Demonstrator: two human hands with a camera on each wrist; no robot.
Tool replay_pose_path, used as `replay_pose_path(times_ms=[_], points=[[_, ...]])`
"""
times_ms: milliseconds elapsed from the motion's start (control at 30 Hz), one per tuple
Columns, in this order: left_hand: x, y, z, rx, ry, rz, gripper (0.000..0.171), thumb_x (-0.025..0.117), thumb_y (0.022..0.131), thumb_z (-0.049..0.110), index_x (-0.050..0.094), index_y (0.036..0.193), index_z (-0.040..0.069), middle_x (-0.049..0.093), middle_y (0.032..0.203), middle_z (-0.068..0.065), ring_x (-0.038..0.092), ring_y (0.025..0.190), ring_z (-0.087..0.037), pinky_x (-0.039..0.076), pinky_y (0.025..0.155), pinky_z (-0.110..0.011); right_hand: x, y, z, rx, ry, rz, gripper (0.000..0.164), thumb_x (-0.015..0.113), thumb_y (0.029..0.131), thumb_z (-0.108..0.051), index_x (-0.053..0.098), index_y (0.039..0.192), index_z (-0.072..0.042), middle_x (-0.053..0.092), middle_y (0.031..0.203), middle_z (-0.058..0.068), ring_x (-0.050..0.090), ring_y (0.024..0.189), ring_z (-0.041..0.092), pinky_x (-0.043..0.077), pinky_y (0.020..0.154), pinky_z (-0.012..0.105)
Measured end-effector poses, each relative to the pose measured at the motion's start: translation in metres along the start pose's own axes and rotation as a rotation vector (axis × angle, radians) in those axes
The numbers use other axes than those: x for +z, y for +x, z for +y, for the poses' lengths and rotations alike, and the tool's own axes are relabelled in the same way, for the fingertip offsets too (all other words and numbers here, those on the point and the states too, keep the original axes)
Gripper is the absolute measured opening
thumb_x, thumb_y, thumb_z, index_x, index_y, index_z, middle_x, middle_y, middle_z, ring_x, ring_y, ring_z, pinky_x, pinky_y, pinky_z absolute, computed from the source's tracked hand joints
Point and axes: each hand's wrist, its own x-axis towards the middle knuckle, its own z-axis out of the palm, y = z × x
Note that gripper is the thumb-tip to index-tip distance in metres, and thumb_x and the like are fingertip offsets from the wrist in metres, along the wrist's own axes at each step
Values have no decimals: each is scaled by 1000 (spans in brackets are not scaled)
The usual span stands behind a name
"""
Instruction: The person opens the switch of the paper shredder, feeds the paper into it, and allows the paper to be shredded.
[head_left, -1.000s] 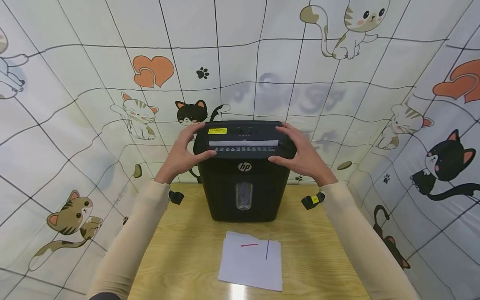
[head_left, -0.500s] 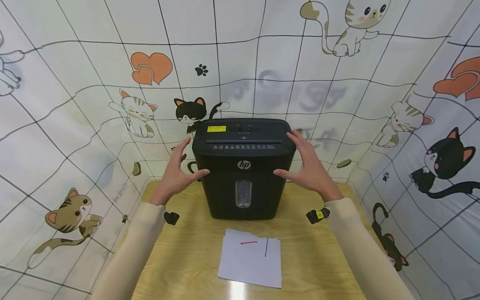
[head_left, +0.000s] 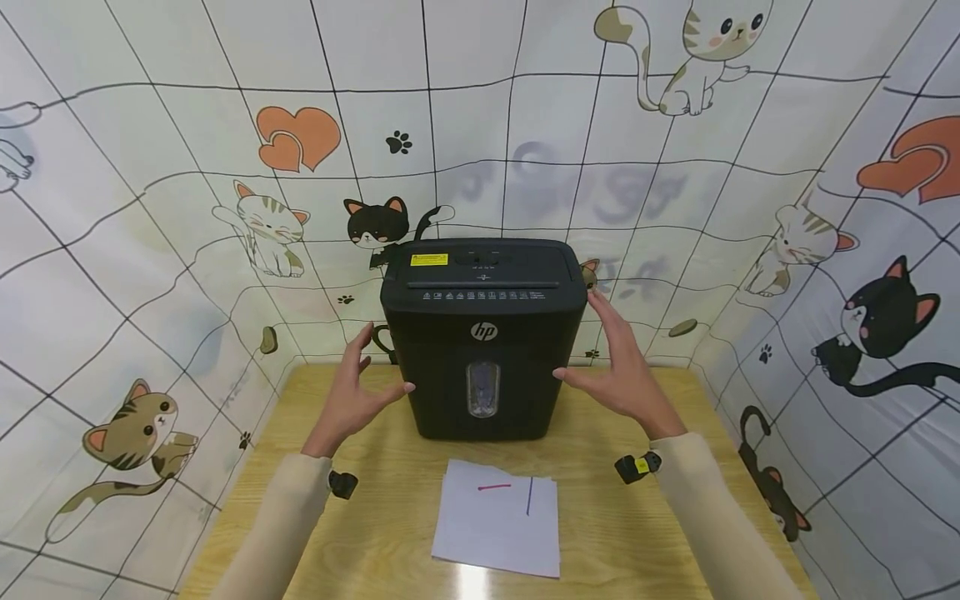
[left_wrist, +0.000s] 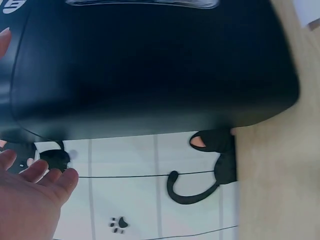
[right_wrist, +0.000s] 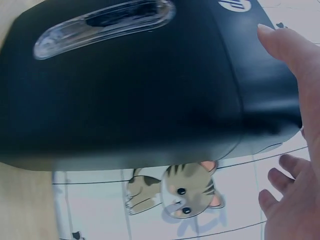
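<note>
A black HP paper shredder (head_left: 442, 358) stands upright at the back of the table, its feed slot (head_left: 483, 285) across the top and a clear window (head_left: 483, 390) low on its front. Beside its left side is my left hand (head_left: 354, 404), fingers spread and thumb near the front edge; whether the thumb touches cannot be told. On the other side, my right hand (head_left: 622, 371) is spread in the same way, its thumb in front of the casing. Both wrist views show the fingers (left_wrist: 50, 177) around the sides, gripping nothing. In front of the shredder lies a stack of white paper (head_left: 495, 529) with a red and a purple line.
The light wooden table (head_left: 375, 533) meets a cat-print wall cloth (head_left: 480, 125) behind the shredder. The same cloth rises at left and right. A small camera is strapped to each wrist.
The white sheet edge in the shredder's slot has gone from sight. Both hands have left the shredder's top, lowering along its sides and moving slightly outward. The paper stack stays put.
</note>
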Motion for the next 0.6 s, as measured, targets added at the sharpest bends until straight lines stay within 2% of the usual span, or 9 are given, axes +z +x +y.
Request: replay_pose_path(times_ms=[133, 267, 433, 600], points=[[7, -10, -13, -13, -16, -2, 114, 90, 79, 38, 16, 165, 26, 23, 170, -5, 25, 155, -28, 32, 121, -54, 6, -10, 8, 22, 6, 30, 120, 89, 77, -47, 6, 163, -42, 12, 172, -8, 18, 158, 30, 25, 116, 70], [14, -19, -23, -33, -37, -10, 113, 90, 79, 36, 16, 165, 25, 23, 170, -4, 25, 156, -28, 31, 122, -55, 12, -20, 15, 63, 21, 48, 117, 88, 78, -46, 9, 164, -40, 15, 172, -6, 20, 157, 32, 25, 116, 70], [25, -31, -35, -36, -55, -19, 113, 90, 80, 33, 16, 165, 19, 23, 169, -9, 24, 155, -33, 30, 121, -58, 25, -35, 27, 108, 22, 39, 117, 87, 78, -48, 9, 164, -39, 17, 172, -1, 22, 157, 35, 25, 116, 71], [37, -44, -47, -70, -68, -37, 111, 89, 81, 35, 18, 164, 21, 26, 168, -10, 26, 154, -33, 30, 121, -57, 41, -51, 38, 136, 29, 15, 117, 87, 79, -47, 7, 164, -38, 18, 172, 3, 22, 156, 37, 26, 115, 72]])
